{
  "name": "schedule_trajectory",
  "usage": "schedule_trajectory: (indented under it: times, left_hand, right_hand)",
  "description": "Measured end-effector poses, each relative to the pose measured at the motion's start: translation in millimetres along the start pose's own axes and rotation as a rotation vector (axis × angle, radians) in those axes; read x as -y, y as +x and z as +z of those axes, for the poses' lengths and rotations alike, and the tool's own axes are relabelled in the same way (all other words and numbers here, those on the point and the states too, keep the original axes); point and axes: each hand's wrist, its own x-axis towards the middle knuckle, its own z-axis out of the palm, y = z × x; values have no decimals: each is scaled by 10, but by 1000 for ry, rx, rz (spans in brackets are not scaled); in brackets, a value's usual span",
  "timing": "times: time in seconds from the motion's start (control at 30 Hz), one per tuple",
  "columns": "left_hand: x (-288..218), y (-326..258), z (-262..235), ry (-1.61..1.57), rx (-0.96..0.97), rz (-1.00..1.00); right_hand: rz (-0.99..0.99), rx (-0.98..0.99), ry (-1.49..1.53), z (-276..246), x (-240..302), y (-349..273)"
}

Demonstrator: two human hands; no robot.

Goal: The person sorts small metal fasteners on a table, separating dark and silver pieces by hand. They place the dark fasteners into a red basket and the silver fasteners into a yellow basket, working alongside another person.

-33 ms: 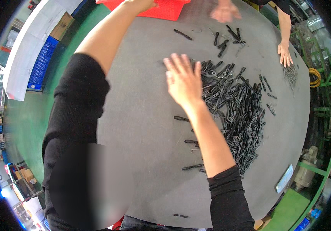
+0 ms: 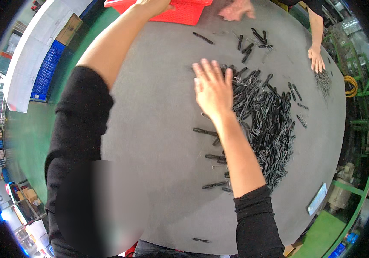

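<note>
My right hand (image 2: 213, 90) lies palm down with fingers spread, at the far left edge of a big pile of slim black clips (image 2: 266, 120), some with wire hooks. It hides part of that edge. At the top edge, my left hand (image 2: 155, 6) is closed on the near rim of a red plastic basket (image 2: 180, 13); the picture's border cuts off part of the hand and the basket. A few stray clips (image 2: 213, 185) stick out to the left of the pile, below my right hand.
A co-worker's blurred hand (image 2: 238, 9) is right of the basket; another hand (image 2: 316, 59) touches a heap of thin wire pieces (image 2: 323, 84). Loose clips (image 2: 261, 38) lie beyond the pile. A pale flat object (image 2: 317, 199) sits at the grey table's (image 2: 158, 129) right edge.
My right hand has slid slightly right, toward the pile. My left arm and the basket have shifted a little left. The co-worker's far hand has moved left.
</note>
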Motion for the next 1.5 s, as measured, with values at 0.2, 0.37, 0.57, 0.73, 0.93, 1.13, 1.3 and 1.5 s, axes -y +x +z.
schedule_trajectory:
  times: [0.2, 0.37, 0.57, 0.73, 0.93, 1.13, 1.3, 1.5]
  left_hand:
    - [-104, -1829, 276, -28, -579, 347]
    - [-385, -3572, 435, -293, -516, 474]
    - [-881, -5334, 1025, -230, -401, 523]
    - [-1147, -6356, 1554, -154, -376, 457]
    - [-1536, -6825, 1343, -187, -503, 208]
    - [-2344, -6904, 1550, -663, -856, 672]
    - [-2880, -6475, 2227, -915, -649, 514]
    - [-3095, -5674, 2410, -880, -756, 452]
  right_hand:
    - [159, -26, -235, -326, -790, -478]
    - [156, 46, -242, -734, -677, -790]
    - [59, -72, -2, -1571, -237, -1753]
    - [238, -41, 66, -1947, -227, -3015]
    - [697, 29, 122, -1907, -359, -3235]
    - [496, -142, -9, -1454, 32, -2848]
    - [233, -61, 137, -1513, 508, -3245]
    - [468, -161, 552, -2077, 325, -3862]
